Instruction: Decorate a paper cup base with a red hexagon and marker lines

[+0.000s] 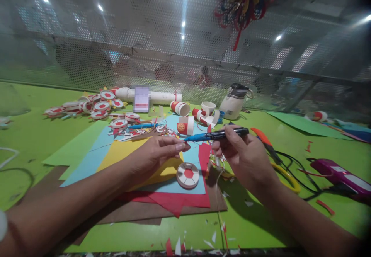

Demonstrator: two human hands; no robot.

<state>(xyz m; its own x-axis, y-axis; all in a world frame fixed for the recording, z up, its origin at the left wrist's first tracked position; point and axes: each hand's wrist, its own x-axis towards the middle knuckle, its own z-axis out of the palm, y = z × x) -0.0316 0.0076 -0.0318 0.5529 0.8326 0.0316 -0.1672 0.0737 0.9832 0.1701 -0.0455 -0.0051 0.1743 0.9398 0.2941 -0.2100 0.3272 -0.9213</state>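
Note:
My right hand (245,154) grips a blue marker pen (214,134) with a black barrel, its tip pointing left. The tip meets the fingertips of my left hand (159,152), which pinch something small and partly hidden; a bit of red shows there. Below the fingertips lies a white round disc (185,182) with a red centre and red lines. It rests on stacked coloured sheets, among them a light blue sheet (168,187), a yellow sheet (116,156) and a red sheet (191,200).
Several similar discs (102,106) are heaped at the back left. Cut paper cups (185,125), a white tube (162,97) and a bottle (233,102) stand or lie behind. At right are scissors (285,177) and a purple tool (342,176) with a cord. Paper scraps (213,236) litter the front edge.

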